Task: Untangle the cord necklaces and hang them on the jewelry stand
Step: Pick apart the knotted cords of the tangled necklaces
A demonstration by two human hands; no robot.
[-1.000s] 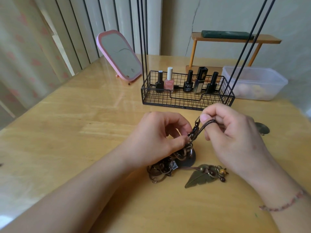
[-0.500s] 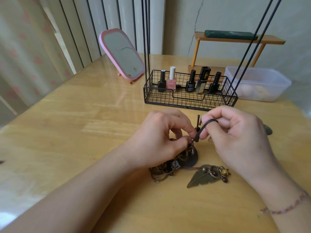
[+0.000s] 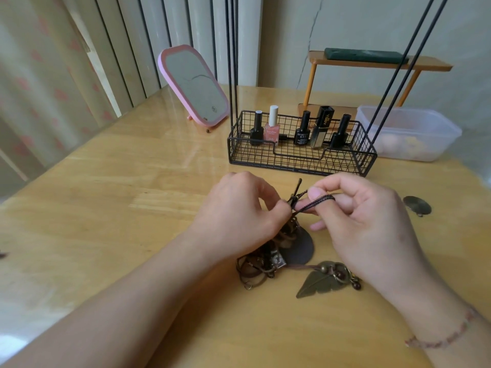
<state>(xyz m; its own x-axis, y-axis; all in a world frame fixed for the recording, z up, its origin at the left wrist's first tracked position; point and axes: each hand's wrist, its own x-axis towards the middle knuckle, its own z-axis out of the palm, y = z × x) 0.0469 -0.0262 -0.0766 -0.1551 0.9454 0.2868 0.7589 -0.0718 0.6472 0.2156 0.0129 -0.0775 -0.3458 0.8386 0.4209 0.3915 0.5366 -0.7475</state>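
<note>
The left hand [image 3: 239, 208] pinches a knot in the tangled brown cords [image 3: 268, 251] on the glossy wooden table [image 3: 106, 208]. The right hand [image 3: 364, 216] grips a braided cord loop [image 3: 316, 203]. The wire stand [image 3: 300, 155] is cut off above.

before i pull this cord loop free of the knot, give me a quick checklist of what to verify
1. Left hand pinches the knot as an anchor: ok.
2. Right hand has a grip on the cord loop: ok.
3. Loop is free of the other cords in the tangled pile: cannot tell, the left hand hides where it runs.
4. Leaf pendant lies flat on the table, apart from the loop: ok.
5. Wire basket with its bottles is out of the pulling path: ok.
6. Hanging bar of the stand is in view: not ok, only its black rods show.
</note>
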